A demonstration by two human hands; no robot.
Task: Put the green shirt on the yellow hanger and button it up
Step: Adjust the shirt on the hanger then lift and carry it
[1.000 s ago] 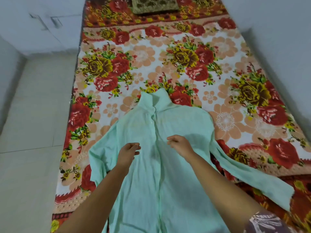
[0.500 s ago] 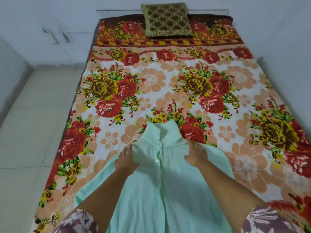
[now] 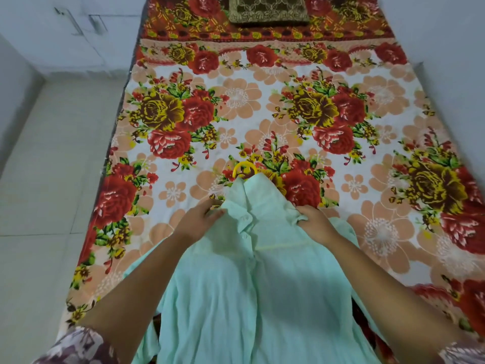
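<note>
On the floral bed, green shirt lies front-up, yellow hanger hook poking out past the collar. left grip and right grip each hold a shirt shoulder. cushion at far end.

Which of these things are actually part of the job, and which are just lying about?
Part of the job: green shirt, yellow hanger, left hand and right hand gripping its shoulders.
Just lying about: floral bedspread, brown cushion.

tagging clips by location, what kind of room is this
Probably a bedroom: a floral-sheeted bed fills most of the view, a cushion lies at its far end, and tiled floor runs along one side, with plain walls around.
</note>
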